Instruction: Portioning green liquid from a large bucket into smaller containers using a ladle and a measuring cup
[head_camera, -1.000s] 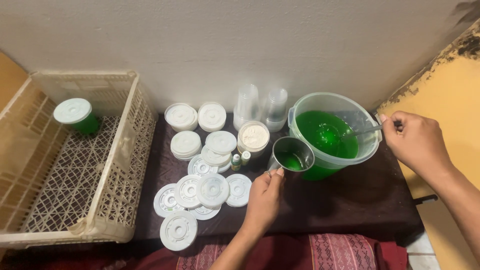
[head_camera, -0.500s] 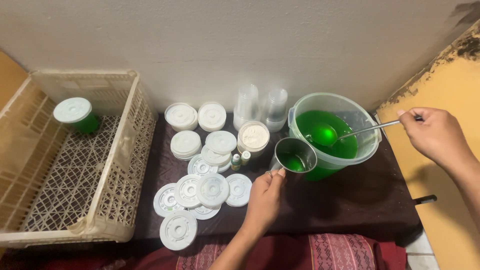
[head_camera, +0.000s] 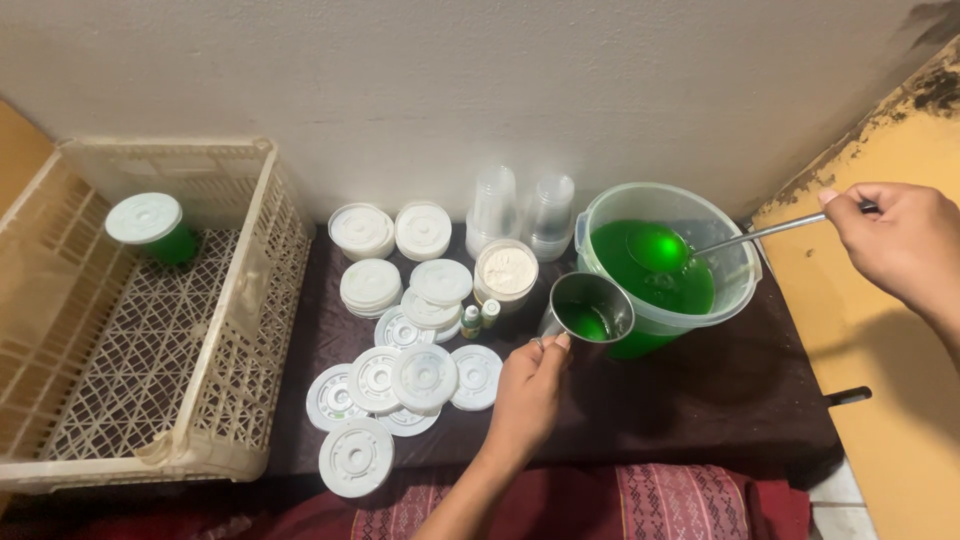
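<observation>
My left hand (head_camera: 528, 392) grips the handle of a metal mug (head_camera: 589, 310) that holds a little green liquid, right beside a clear bucket (head_camera: 735, 272) of green liquid. My right hand (head_camera: 900, 240) holds the long handle of a metal ladle (head_camera: 655, 247). Its bowl is full of green liquid and sits raised just above the surface in the bucket. A small tub of white powder (head_camera: 507, 271) and two tiny green bottles (head_camera: 480, 318) stand left of the mug.
Several white lids (head_camera: 400, 380) lie scattered on the dark table (head_camera: 740, 400), with lidded tubs (head_camera: 392, 230) and stacked clear cups (head_camera: 520, 210) against the wall. A cream plastic crate (head_camera: 150, 330) at left holds one lidded green cup (head_camera: 152, 228). A yellow surface (head_camera: 880, 400) borders the right.
My right hand has drawn back to the right and up, lifting the ladle bowl full of green liquid out of the bucket. The left hand and mug stayed put.
</observation>
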